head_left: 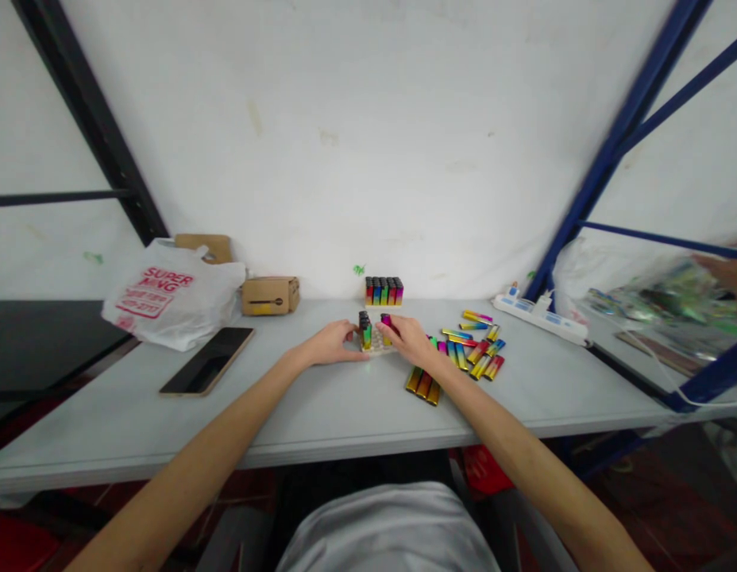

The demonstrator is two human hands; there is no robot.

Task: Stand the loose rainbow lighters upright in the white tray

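A small pale tray (377, 347) with a grid of holes lies on the table in front of me. Several rainbow-coloured lighters (367, 334) with black tops stand upright in a row at its left end. My left hand (329, 344) holds that end, thumb along the front edge and fingers curled at the side. Over the tray's right part, my right hand (411, 342) pinches an upright lighter (386, 322); its lower end is partly hidden by the fingers. Loose shiny lighters (479, 349) lie scattered beyond my right forearm, with several more lighters (423, 386) side by side nearer me.
A filled lighter tray (383, 291) stands against the wall. To the left are a phone (207, 361), a cardboard box (270, 295) and a white plastic bag (175, 294). A power strip (541, 314) and blue rack post (619, 135) are rightward; another person's hand (729, 278) shows far right.
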